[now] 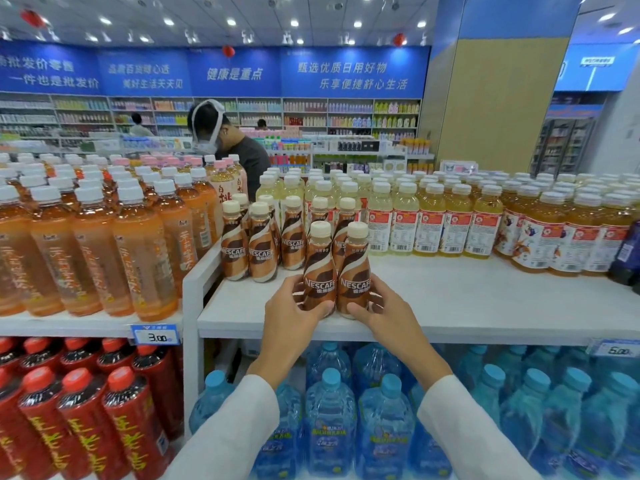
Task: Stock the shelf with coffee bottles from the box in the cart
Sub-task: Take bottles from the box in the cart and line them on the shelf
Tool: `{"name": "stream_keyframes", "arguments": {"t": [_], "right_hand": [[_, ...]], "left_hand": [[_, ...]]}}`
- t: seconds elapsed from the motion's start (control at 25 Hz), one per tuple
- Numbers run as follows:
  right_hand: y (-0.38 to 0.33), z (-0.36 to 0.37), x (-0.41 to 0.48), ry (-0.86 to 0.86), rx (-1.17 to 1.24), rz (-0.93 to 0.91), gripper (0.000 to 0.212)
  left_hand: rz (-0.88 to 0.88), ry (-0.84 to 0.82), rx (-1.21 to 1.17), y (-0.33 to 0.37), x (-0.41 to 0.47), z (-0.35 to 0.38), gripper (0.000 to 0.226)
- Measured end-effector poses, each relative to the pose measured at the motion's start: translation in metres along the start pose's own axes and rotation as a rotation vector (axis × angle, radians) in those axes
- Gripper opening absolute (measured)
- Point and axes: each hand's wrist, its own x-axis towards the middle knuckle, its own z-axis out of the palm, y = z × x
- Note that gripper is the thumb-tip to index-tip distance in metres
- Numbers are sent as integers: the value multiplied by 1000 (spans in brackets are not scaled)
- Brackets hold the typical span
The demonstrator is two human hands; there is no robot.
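Head view, frame centre: left hand (294,303) and right hand (377,306) each clasp a coffee bottle (320,268), side by side upright on the white shelf (485,299), likely lining them up before the back rows (263,237).

hands (341,308) are covering the lower fronts of two coffee bottles (336,268) | rear coffee bottles (320,209) are hiding behind front ones | dark bottle (628,254) is running off right edge | price tag (614,348) is blurring
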Motion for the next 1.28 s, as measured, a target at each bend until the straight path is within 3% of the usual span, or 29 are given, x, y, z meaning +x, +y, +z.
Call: {"name": "stream_keyframes", "arguments": {"t": [0.08,0.24,0.76,1.28], "right_hand": [[-1,10,-6,121,50,13,75],[3,27,-7,288,96,-25,48],[-28,78,61,212,41,-17,45],[-23,78,80,209,-6,10,50]], "left_hand": [[3,25,-1,0,-2,5,64],[-16,77,-5,-3,-7,15,66],[-189,311,81,-17,63,0,51],[-205,324,68,-11,72,11,43]]}}
